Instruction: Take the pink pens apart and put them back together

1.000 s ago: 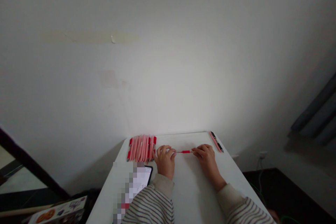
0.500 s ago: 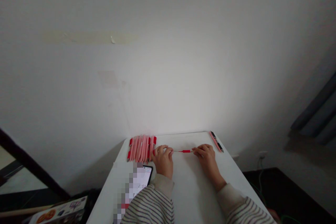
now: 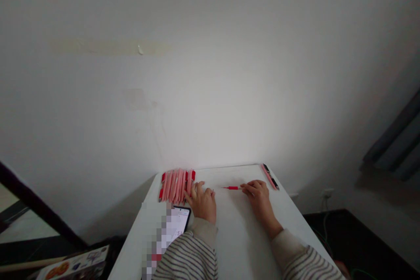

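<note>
Right fingers point(image 3: 243, 187) pinch one end of a red pen part point(image 3: 233, 188), its thin tip pointing towards the left hand point(image 3: 203, 203).
The right hand point(image 3: 258, 194) is closed on the part just above or on the table point(image 3: 236, 240) (which of the two, I cannot tell); the left fingers are partly spread, and whether they hold anything small is unclear. Just beyond the left fingers, on their outer side, lies a row of pink pens point(image 3: 176, 186); nearer the wrist is a phone point(image 3: 181, 216). Past the right fingers lie two pens, one pink and one black point(image 3: 270, 177). The pinch takes only the end, so a loosened grip could let the part drop or roll; a careless sweep of the left fingers could scatter the row.
</note>
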Demonstrator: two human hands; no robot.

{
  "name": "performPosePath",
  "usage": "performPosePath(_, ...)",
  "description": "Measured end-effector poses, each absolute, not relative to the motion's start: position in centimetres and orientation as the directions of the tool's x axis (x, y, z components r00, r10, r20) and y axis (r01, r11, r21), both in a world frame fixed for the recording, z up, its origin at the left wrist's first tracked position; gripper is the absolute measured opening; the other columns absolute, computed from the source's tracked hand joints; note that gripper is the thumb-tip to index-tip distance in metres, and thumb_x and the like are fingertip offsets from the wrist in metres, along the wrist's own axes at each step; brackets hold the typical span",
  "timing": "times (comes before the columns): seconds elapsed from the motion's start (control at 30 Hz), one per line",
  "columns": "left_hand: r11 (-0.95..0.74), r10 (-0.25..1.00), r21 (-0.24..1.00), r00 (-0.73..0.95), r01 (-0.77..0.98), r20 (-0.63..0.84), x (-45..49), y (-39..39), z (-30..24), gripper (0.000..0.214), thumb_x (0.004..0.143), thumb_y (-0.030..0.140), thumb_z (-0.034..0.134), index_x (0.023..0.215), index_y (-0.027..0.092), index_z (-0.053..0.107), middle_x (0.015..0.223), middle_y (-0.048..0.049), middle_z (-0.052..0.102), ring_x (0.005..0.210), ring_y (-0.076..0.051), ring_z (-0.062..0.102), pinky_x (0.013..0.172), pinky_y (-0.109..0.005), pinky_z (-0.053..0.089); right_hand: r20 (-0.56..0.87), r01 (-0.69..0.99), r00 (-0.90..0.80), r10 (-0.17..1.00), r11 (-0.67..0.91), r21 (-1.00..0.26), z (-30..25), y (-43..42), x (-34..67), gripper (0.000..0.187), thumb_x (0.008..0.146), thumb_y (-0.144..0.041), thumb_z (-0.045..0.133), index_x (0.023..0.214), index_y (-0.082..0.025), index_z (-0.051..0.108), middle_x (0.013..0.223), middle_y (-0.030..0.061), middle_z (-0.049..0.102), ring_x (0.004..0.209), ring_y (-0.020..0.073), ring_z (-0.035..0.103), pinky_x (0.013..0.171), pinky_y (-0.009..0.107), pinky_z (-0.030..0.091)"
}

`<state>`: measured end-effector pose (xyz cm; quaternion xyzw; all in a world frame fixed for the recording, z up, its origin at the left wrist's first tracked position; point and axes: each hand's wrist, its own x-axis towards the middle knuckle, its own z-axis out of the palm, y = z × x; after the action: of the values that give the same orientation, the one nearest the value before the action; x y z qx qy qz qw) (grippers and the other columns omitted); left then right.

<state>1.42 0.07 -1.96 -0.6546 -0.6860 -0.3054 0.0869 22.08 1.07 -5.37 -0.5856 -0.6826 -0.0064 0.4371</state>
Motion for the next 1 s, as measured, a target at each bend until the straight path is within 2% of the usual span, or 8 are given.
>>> performPosePath(0.5, 0.025, 0.858, 0.247, -0.148, 0.969, 0.491, 1.43, 0.14, -2.18, 0.009, 0.077, 0.025, 0.061, 0.079, 0.026, 0.07, 0.121, -0.0034, 0.057, 0.124, -0.029, 0.039, 0.106, -0.065, 0.019, 0.588, 0.813, 0.064, 0.806, 0.3, -0.5, -5.37, 0.98, 21.99, 0.019, 0.086, -0.03, 0.056, 0.094, -0.029, 0.073, 0.09, 0.0061, 0.066, 0.096, 0.0247, 0.05, 0.084, 0.039, 0.04)
performPosePath(0.8, 0.031, 0.869, 0.258, -0.154, 0.966, 0.471, 1.27, 0.33, -2.47, 0.008, 0.076, 0.028, 0.063, 0.079, 0.027, 0.07, 0.121, -0.0018, 0.058, 0.124, -0.028, 0.039, 0.108, -0.064, 0.016, 0.58, 0.813, 0.068, 0.812, 0.292, -0.504, -5.35, 1.09, 21.96, 0.017, 0.084, -0.029, 0.059, 0.093, -0.029, 0.074, 0.091, 0.0059, 0.067, 0.095, 0.0244, 0.049, 0.083, 0.038, 0.04)
performPosePath(1.0, -0.004, 0.85, 0.294, -0.152, 0.956, 0.504, 1.31, -0.02, -1.81, 0.009, 0.075, 0.027, 0.065, 0.083, 0.028, 0.07, 0.12, -0.0025, 0.058, 0.122, -0.028, 0.039, 0.106, -0.061, 0.019, 0.578, 0.808, 0.071, 0.813, 0.292, -0.511, -5.23, 0.96, 21.89, 0.018, 0.085, -0.029, 0.058, 0.094, -0.029, 0.073, 0.091, 0.0057, 0.067, 0.096, 0.0242, 0.049, 0.083, 0.038, 0.04)
